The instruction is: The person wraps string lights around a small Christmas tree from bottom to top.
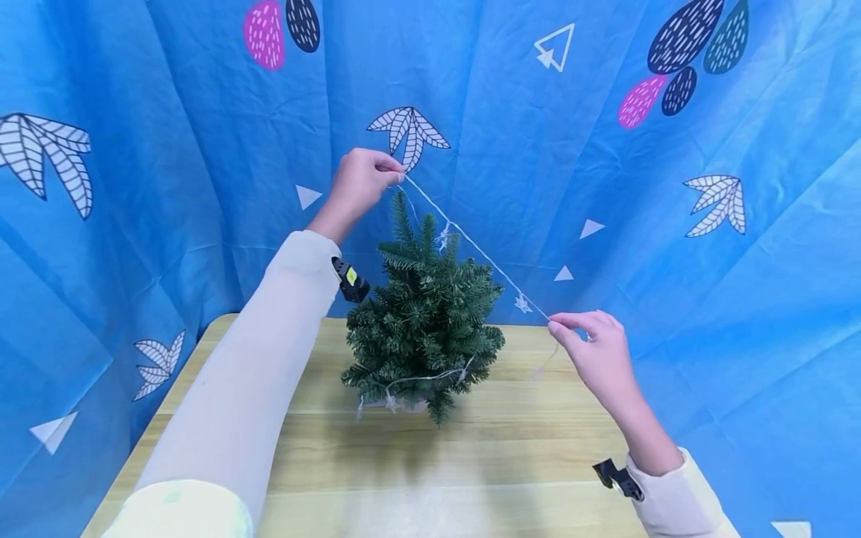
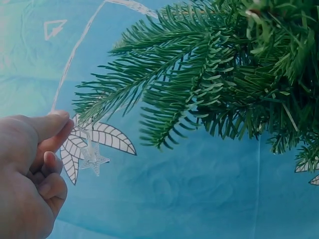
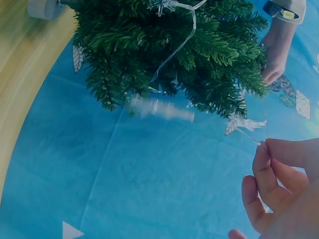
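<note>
A small artificial Christmas tree (image 1: 424,314) stands on the table, with part of a star string light (image 1: 430,376) lying across its lower front branches. Beside the treetop, my left hand (image 1: 363,183) pinches the clear wire between thumb and forefinger. A clear star (image 2: 93,159) hangs close by those fingertips in the left wrist view. From there the wire runs taut down to the right, past the tree, to my right hand (image 1: 599,347), which pinches it between thumb and fingertip. Another star (image 1: 522,303) dangles just short of the right fingers. In the right wrist view, more wire (image 3: 174,52) crosses the branches.
The light wooden table (image 1: 538,448) extends around the tree. Behind it and along both sides hangs a blue patterned cloth (image 1: 498,112). A black strap with a small device (image 1: 350,279) is on the left wrist, and a similar one (image 1: 617,480) on the right.
</note>
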Demonstrator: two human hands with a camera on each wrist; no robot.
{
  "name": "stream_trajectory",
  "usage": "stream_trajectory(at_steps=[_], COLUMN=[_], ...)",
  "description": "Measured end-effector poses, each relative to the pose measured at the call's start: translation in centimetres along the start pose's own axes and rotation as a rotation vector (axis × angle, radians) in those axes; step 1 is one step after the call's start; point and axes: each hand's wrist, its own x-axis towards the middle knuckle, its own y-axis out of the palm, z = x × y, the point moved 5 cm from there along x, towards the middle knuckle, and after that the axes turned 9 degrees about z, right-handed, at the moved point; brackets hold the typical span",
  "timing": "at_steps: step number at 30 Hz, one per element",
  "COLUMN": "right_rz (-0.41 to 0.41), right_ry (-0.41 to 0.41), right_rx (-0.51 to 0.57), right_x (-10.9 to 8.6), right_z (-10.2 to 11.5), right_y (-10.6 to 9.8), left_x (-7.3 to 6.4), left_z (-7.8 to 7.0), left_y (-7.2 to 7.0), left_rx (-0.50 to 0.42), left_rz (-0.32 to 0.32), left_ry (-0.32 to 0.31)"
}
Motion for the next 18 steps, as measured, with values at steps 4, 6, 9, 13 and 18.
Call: stream_trajectory(at_steps=[4,6,9,13,18], right_rz=[-0.052,-0.075,-0.103,-0.125,-0.174], right_ry=[-0.028,-0.037,-0.04,-0.035,-0.048], right_rx=[-0.018,-0.011,0.006,0.03,0.07], right_x=[-0.2,-0.3,-0.7,-1.3,-2.1], right_z=[0.4,0.7,1.4,2.6,4.2], right_y=[-0.3,-0.5,-0.9,-1.2,-1.3], left_x=[-0.3,-0.4,-0.6,-0.8,-1.1], left_z=[0.3,0.5,1.1,2.0,3.0], left_y=[-0.4,-0.6,-0.8,-1.0,-1.2], left_rx=[-0.044,-0.05,-0.052,-0.085,-0.133], left_rz=[-0.01,-0.019,-0.033,-0.051,-0.064], left_ry=[0.035,0.039,0.029,0.021,0.035])
